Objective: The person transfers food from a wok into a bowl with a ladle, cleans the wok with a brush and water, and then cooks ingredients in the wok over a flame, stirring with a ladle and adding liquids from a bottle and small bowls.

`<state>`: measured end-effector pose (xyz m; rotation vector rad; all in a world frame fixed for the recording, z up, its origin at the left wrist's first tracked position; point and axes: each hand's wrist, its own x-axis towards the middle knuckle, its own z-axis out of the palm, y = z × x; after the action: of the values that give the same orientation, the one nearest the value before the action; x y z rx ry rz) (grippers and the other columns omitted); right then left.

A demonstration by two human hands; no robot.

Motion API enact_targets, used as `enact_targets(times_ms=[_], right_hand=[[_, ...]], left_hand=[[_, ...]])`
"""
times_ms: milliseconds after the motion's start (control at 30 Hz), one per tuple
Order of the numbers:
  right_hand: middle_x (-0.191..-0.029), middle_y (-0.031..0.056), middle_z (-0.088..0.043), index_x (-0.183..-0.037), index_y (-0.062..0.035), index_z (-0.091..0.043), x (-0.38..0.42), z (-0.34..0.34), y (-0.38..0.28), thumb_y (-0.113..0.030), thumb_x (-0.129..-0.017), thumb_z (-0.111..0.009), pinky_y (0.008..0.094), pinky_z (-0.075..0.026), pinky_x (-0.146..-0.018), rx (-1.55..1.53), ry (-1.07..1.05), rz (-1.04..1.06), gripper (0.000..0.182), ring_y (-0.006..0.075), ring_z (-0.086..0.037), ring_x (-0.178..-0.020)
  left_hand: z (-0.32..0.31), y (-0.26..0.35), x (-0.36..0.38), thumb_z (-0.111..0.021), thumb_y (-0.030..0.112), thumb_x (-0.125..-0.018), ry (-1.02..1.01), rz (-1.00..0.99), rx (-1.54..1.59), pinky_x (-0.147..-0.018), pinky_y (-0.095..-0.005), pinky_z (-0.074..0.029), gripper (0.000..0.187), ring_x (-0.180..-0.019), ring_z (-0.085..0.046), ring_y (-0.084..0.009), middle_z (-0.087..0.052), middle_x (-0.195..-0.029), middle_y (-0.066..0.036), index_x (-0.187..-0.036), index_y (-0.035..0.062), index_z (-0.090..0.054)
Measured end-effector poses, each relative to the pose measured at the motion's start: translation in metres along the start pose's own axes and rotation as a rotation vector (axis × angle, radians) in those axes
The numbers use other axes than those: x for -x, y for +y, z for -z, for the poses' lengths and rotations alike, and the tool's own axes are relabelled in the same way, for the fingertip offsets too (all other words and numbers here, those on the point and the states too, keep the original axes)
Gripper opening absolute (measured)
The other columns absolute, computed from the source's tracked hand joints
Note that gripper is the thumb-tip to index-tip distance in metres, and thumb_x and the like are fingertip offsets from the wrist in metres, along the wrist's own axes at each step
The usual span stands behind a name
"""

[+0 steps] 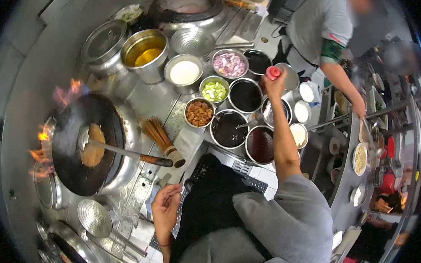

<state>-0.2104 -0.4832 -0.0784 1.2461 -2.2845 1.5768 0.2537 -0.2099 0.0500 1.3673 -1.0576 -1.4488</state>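
Observation:
My right hand (275,83) is closed around a bottle with a red top (273,72), above the sauce bowls; most of the bottle is hidden. Just beneath that arm are a bowl of dark sauce (246,95) and one of reddish-brown liquid (260,144). My left hand (166,206) hangs open and empty in front of my dark apron (202,199), fingers loosely curled. To its upper left, a ladle (125,150) with a wooden handle rests in the black wok (72,154), its head in brownish food (94,150). Flames (40,151) rise at the wok's far rim.
Bowls of chopped onion (229,64), green pieces (214,90) and browned bits (199,114) stand on the counter. A bamboo brush (162,139) lies near the wok. A metal pot (145,68) holds yellow oil. A strainer (94,218) sits lower left. At right, a co-worker (322,23) reaches across.

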Motion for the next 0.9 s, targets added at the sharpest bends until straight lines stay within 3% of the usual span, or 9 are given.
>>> enact_targets(times_ms=[67,100,133,200,267,333,400,733,900], right_hand=[[-0.116,0.0282,-0.055,-0.144,-0.0031,-0.026,0.007,0.017,-0.032,-0.015,-0.07,-0.08,0.0443,-0.044,-0.092,0.27,0.022,0.169,0.092,0.0398,-0.057,-0.104],[-0.106,0.0253,-0.059,-0.135,-0.0018,-0.043,0.016,0.037,-0.085,-0.01,-0.074,-0.076,0.0434,-0.047,-0.085,0.378,0.137,0.358,0.07,0.0392,-0.059,-0.096],[-0.106,0.0253,-0.059,-0.135,-0.0018,-0.043,0.024,0.036,-0.093,-0.01,-0.074,-0.076,0.0434,-0.047,-0.085,0.372,0.119,0.363,0.07,0.0392,-0.059,-0.096],[-0.097,0.021,-0.064,-0.107,0.0001,-0.063,0.035,0.032,-0.103,-0.003,-0.077,-0.07,0.0416,-0.05,-0.078,0.039,-0.368,0.521,0.031,0.0365,-0.062,-0.089],[-0.089,0.0168,-0.066,-0.081,0.0004,-0.067,0.061,0.016,-0.128,0.001,-0.078,-0.064,0.0409,-0.051,-0.072,-0.179,-0.697,0.579,0.004,0.0348,-0.064,-0.082],[-0.087,0.0165,-0.066,-0.079,-0.0017,-0.067,0.085,-0.002,-0.147,-0.001,-0.079,-0.061,0.0427,-0.052,-0.072,-0.241,-1.008,0.663,0.006,0.0346,-0.065,-0.081],[-0.083,0.0173,-0.065,-0.083,0.0,-0.067,0.1,-0.028,-0.148,0.002,-0.074,-0.063,0.0414,-0.052,-0.068,-0.064,-1.168,0.916,0.01,0.0339,-0.064,-0.079],[-0.093,0.0187,-0.067,-0.089,-0.002,-0.068,0.14,-0.064,-0.165,-0.01,-0.075,-0.065,0.0429,-0.054,-0.079,0.01,-1.273,0.906,0.016,0.0357,-0.065,-0.088],[-0.088,0.0175,-0.067,-0.089,-0.004,-0.069,0.152,-0.066,-0.164,-0.012,-0.074,-0.066,0.0447,-0.054,-0.078,0.024,-1.162,0.818,0.018,0.036,-0.065,-0.087]], left_hand=[[0.002,-0.007,0.001,-0.058,-0.001,-0.092,0.023,-0.014,0.056,-0.091,-0.0283,-0.047,0.026,-0.105,-0.062,-0.0173,-0.064,-0.115,-0.012,-0.118,-0.002,-0.055],[0.0,-0.004,0.002,-0.059,0.0,-0.092,0.051,-0.02,0.044,-0.09,-0.028,-0.047,0.026,-0.104,-0.062,-0.0171,-0.065,-0.114,-0.011,-0.118,-0.0017,-0.056],[0.0,-0.005,0.003,-0.059,0.0,-0.092,0.068,-0.01,0.047,-0.09,-0.028,-0.047,0.026,-0.104,-0.062,-0.0171,-0.065,-0.114,-0.011,-0.118,-0.0017,-0.056],[-0.001,-0.007,0.005,-0.059,0.0,-0.091,0.091,-0.014,0.005,-0.089,-0.0276,-0.048,0.026,-0.103,-0.062,-0.0167,-0.065,-0.113,-0.011,-0.117,-0.0012,-0.056],[-0.003,-0.005,0.006,-0.06,0.001,-0.091,0.115,0.005,-0.012,-0.088,-0.0275,-0.049,0.026,-0.103,-0.062,-0.0163,-0.066,-0.112,-0.01,-0.117,-0.0009,-0.057],[-0.004,-0.008,0.006,-0.057,0.001,-0.093,0.088,0.002,-0.022,-0.094,-0.0311,-0.046,0.024,-0.106,-0.061,-0.0182,-0.064,-0.112,-0.01,-0.117,-0.001,-0.056],[-0.005,-0.008,0.007,-0.057,0.0,-0.093,0.102,-0.001,-0.04,-0.094,-0.0305,-0.046,0.024,-0.105,-0.061,-0.0173,-0.065,-0.112,-0.01,-0.117,-0.0014,-0.056],[-0.001,-0.021,0.021,-0.061,0.004,-0.092,0.205,-0.007,-0.009,-0.089,-0.0283,-0.049,0.025,-0.103,-0.063,-0.0166,-0.066,-0.111,-0.011,-0.116,-0.0013,-0.058],[0.003,-0.021,0.03,-0.058,0.001,-0.093,0.231,0.007,0.006,-0.093,-0.0303,-0.048,0.022,-0.103,-0.062,-0.0168,-0.066,-0.112,-0.01,-0.115,0.0,-0.057]])
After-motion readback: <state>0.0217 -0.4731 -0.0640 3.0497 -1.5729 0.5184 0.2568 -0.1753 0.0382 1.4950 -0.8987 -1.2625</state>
